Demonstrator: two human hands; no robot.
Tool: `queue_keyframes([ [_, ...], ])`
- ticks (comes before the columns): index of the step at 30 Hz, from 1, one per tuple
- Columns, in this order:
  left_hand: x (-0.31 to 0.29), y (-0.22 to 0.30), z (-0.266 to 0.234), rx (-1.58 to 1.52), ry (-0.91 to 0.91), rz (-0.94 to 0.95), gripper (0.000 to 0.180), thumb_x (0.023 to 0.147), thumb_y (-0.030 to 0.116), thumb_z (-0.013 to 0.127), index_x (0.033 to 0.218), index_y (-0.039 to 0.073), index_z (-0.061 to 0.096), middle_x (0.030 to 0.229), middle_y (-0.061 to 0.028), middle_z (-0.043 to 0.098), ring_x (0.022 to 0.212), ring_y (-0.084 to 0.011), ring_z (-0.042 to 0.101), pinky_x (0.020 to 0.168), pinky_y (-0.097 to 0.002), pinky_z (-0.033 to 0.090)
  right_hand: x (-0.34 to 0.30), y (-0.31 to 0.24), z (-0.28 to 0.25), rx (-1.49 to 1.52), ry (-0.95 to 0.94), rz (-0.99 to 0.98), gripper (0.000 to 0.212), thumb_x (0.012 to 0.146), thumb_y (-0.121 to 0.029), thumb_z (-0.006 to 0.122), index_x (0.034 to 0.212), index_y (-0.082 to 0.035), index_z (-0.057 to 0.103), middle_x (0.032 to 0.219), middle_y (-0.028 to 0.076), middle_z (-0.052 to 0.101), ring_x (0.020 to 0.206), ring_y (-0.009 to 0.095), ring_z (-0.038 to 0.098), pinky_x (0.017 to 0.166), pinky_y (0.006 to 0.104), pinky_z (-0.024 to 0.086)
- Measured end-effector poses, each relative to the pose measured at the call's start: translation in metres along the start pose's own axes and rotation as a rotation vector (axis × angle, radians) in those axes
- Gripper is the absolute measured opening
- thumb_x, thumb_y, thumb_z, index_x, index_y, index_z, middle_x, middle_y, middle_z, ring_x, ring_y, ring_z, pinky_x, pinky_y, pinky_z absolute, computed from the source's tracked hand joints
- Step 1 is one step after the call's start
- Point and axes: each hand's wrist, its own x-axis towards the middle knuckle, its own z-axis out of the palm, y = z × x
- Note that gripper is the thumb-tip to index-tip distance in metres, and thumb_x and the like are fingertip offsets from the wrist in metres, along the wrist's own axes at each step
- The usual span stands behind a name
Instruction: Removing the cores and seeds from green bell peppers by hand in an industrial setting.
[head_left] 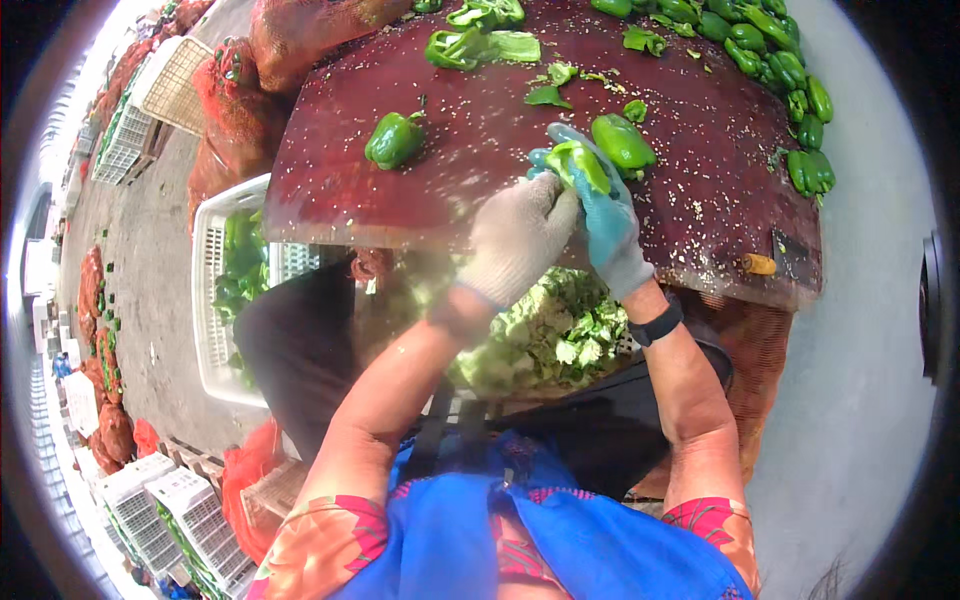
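My right hand [608, 222], in a teal-coated glove, is closed around a cut piece of green bell pepper [580, 166] above the near part of the dark red table [470, 140]. Against it, my left hand [520, 238] in a white knitted glove has its fingers curled; what they grip is hidden. Just beyond my right hand lies a whole green bell pepper [622, 142]. Another whole pepper [396, 140] sits farther left. Below my hands, between my knees, is a heap of pale green pepper scraps [560, 325].
White seeds and pepper pieces [482, 48] are scattered over the table. Whole peppers [765, 45] line its far right edge. A yellow-handled tool [758, 264] lies near the right corner. At left stand a white crate [205, 300] holding peppers and red mesh sacks [235, 110].
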Motion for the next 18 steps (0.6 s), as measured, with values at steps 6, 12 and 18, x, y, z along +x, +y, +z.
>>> queue_keyframes([
  [6,-0.011,-0.014,-0.010,-1.253,-0.130,-0.064,0.022,0.087,0.012,0.070,0.108,0.004,0.070,0.101,-0.0065,0.066,0.084,-0.0158,0.065,0.070,-0.0310,0.056,0.001,0.004,-0.016,0.554,-0.015,0.244,0.045,0.109,-0.031,0.041,0.145,-0.006,0.047,0.133,0.018,0.061,0.116,0.026,0.064,0.101,0.0389,0.052],
  [12,-0.047,-0.065,-0.007,-0.007,-0.330,0.338,0.018,0.093,0.019,0.061,0.102,0.009,0.073,0.100,-0.0152,0.069,0.088,-0.0347,0.068,0.079,-0.0445,0.056,0.015,-0.006,-0.027,0.609,0.013,0.359,0.048,0.108,-0.038,0.042,0.148,-0.011,0.045,0.134,0.024,0.061,0.118,0.036,0.064,0.093,0.0450,0.057],
  [18,-0.011,-0.023,-0.068,0.103,-0.185,-0.124,0.043,0.087,0.027,0.075,0.127,0.013,0.067,0.121,-0.0107,0.067,0.106,-0.0303,0.068,0.088,-0.0382,0.055,0.009,-0.011,-0.023,0.554,-0.056,0.389,0.052,0.108,-0.037,0.040,0.151,-0.006,0.041,0.133,0.021,0.062,0.114,0.033,0.066,0.092,0.0428,0.057],
])
